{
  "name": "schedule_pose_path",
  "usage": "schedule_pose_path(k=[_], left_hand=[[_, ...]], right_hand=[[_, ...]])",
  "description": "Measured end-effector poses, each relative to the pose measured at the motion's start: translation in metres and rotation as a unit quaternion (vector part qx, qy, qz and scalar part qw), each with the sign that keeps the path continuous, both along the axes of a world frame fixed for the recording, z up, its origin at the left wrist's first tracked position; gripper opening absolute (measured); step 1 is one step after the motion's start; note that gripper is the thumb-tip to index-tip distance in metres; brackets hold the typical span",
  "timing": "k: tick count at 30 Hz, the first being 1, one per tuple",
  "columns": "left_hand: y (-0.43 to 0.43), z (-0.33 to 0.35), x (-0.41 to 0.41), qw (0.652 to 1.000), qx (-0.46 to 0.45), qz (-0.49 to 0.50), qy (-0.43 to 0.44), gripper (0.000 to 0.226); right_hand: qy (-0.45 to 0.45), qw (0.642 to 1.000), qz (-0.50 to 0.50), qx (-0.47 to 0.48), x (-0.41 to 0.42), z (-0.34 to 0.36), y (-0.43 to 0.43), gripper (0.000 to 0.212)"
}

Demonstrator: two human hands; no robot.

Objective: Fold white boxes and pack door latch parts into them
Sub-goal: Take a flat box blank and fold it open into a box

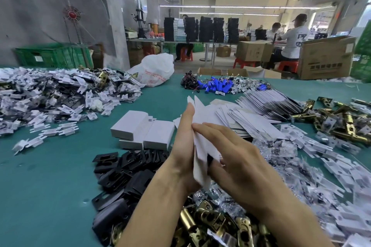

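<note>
Clearly early: a few folded white cardboard boxes (140, 126) sit mid-table, left of the hands. The left hand (183, 142) and right hand (230, 152) press a flat white box blank (199, 158) between straight fingers. The brass latch bolts (208, 216) heaped nearest look still unpacked.

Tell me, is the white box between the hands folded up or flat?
Flat: the white box is a thin sheet between the left hand and right hand.

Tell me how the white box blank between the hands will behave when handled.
Probably light: the white box blank stands pressed between the left hand and right hand. Likely bendy along creases, as its flaps splay apart. Thin and smooth-looking, it may slide like the fanned stack of blanks.
</note>
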State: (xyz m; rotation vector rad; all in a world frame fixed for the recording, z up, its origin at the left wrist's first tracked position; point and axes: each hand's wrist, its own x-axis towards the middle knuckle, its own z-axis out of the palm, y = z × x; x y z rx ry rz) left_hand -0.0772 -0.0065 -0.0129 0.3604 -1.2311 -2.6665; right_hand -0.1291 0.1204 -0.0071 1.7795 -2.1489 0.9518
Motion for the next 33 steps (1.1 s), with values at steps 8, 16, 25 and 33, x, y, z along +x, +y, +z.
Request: schedule_pose_path(k=[8,16,25,33], left_hand=[[0.004,0.000,-0.004,0.982,-0.107,0.157,-0.017,0.114],[0.004,-0.006,0.002,0.829,-0.469,0.306,0.007,0.109],[0.015,-0.009,-0.002,0.775,-0.553,0.297,0.081,0.070],[0.014,-0.012,-0.003,0.745,-0.594,0.279,0.121,0.061]], right_hand=[[-0.009,0.998,-0.022,-0.057,-0.010,-0.001,0.009,0.086],[-0.181,0.975,0.000,-0.129,-0.022,0.015,0.030,0.066],[-0.188,0.954,-0.045,-0.230,-0.021,0.003,0.016,0.060],[-0.197,0.959,-0.045,-0.198,-0.023,0.002,0.014,0.028]])
